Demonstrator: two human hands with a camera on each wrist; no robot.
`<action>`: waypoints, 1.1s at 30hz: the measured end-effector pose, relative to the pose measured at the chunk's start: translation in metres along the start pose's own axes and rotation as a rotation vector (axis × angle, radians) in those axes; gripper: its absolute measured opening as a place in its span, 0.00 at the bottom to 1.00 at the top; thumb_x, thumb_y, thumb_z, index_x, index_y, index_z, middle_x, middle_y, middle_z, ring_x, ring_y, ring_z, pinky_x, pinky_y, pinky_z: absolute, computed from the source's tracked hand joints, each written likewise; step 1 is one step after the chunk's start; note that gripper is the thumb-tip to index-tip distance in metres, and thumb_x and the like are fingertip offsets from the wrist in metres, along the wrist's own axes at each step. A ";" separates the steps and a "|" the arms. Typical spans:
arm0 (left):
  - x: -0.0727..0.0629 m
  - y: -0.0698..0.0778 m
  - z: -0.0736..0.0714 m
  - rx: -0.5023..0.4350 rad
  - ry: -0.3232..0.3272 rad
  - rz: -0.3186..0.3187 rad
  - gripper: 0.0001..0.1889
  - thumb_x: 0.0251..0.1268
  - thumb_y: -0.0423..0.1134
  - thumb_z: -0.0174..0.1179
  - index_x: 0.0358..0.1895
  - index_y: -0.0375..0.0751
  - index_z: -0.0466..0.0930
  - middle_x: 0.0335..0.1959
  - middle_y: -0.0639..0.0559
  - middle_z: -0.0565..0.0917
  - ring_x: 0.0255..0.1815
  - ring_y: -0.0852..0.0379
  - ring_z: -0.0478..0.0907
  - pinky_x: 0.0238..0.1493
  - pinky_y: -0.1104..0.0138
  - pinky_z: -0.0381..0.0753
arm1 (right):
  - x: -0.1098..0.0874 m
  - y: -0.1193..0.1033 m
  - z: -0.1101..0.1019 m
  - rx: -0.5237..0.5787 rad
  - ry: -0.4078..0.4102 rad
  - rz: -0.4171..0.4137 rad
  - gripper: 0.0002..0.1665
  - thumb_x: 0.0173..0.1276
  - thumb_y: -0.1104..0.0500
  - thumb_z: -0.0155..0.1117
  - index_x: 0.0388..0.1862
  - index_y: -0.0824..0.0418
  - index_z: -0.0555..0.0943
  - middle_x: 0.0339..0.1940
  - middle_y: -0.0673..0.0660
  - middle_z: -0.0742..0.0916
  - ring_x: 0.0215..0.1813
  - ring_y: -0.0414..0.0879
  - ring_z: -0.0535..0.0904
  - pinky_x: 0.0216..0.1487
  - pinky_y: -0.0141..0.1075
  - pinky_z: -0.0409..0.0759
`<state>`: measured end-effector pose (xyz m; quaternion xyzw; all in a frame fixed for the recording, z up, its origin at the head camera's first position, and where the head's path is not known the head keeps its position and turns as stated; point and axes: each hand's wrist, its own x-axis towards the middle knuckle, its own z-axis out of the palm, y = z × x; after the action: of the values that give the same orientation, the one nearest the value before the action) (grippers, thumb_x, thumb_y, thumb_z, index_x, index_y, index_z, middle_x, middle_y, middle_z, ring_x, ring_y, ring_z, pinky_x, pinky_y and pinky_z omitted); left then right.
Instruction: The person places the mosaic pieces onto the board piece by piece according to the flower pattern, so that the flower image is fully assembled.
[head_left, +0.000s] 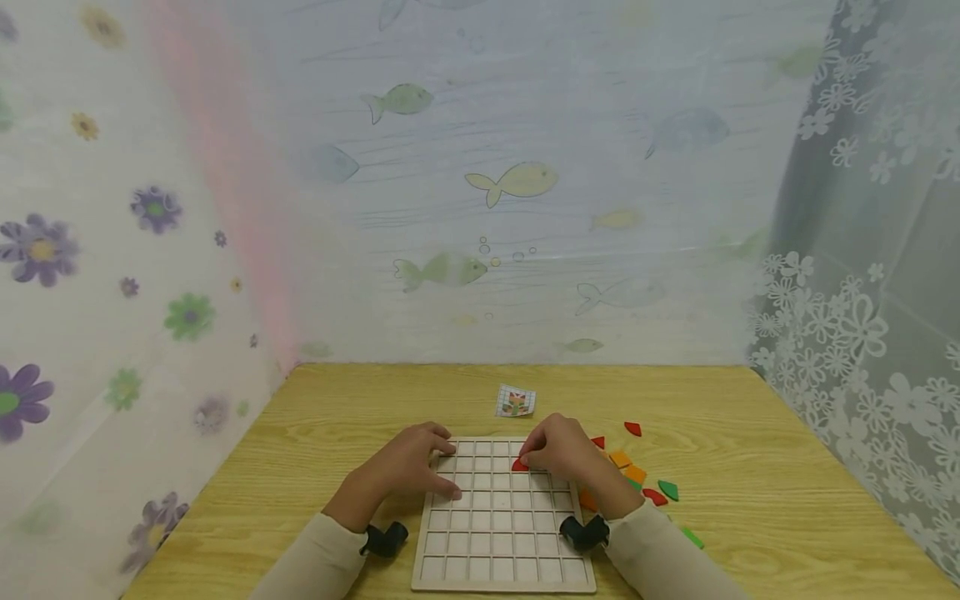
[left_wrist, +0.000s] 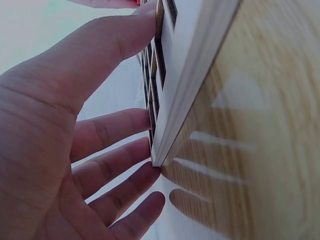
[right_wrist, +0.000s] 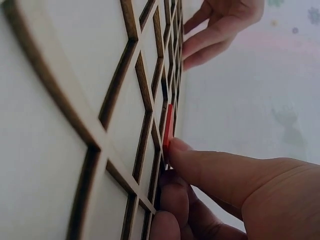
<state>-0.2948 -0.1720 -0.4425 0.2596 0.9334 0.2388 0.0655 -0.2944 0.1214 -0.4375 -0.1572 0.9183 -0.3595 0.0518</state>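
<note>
A light wooden grid board (head_left: 501, 543) with square cells lies flat on the table. My right hand (head_left: 561, 450) pinches a red quarter-round tile (head_left: 519, 465) between thumb and fingers over a cell near the board's far side. In the right wrist view, the red tile (right_wrist: 168, 126) stands on edge against the grid lines, its lower end at the thumb tip. My left hand (head_left: 408, 460) rests on the board's left edge, thumb and fingers spread. In the left wrist view, the fingertips (left_wrist: 142, 116) touch the board's rim (left_wrist: 187, 90).
Right of the board lie several loose tiles: a red one (head_left: 633, 428), an orange one (head_left: 634, 475), a dark green one (head_left: 668, 490) and a light green one (head_left: 692, 537). A small printed pattern card (head_left: 516, 401) lies beyond the board. A fish-print curtain (head_left: 525, 275) hangs behind the table.
</note>
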 end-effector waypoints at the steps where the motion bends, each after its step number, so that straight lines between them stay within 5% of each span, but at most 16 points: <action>1: 0.000 0.000 0.000 0.001 0.001 -0.001 0.40 0.48 0.59 0.81 0.63 0.42 0.85 0.70 0.44 0.77 0.71 0.39 0.73 0.68 0.45 0.76 | 0.000 0.000 0.000 0.000 0.000 -0.002 0.04 0.66 0.60 0.76 0.30 0.53 0.92 0.29 0.46 0.89 0.34 0.42 0.80 0.35 0.36 0.81; 16: 0.000 -0.002 0.000 0.001 -0.004 -0.009 0.40 0.49 0.61 0.80 0.64 0.44 0.85 0.70 0.45 0.76 0.72 0.40 0.72 0.69 0.45 0.75 | 0.001 0.002 -0.010 -0.025 0.048 0.014 0.04 0.66 0.58 0.77 0.31 0.53 0.92 0.30 0.44 0.89 0.35 0.42 0.80 0.38 0.37 0.82; 33: -0.001 -0.001 -0.001 0.004 -0.008 -0.016 0.40 0.49 0.61 0.80 0.65 0.44 0.84 0.71 0.45 0.75 0.72 0.40 0.72 0.69 0.46 0.76 | -0.001 0.029 -0.053 -0.001 0.154 0.089 0.07 0.70 0.57 0.73 0.44 0.56 0.93 0.42 0.50 0.91 0.42 0.45 0.84 0.42 0.41 0.86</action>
<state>-0.2942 -0.1736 -0.4420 0.2534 0.9356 0.2355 0.0709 -0.3113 0.1758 -0.4185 -0.0882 0.9259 -0.3672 -0.0030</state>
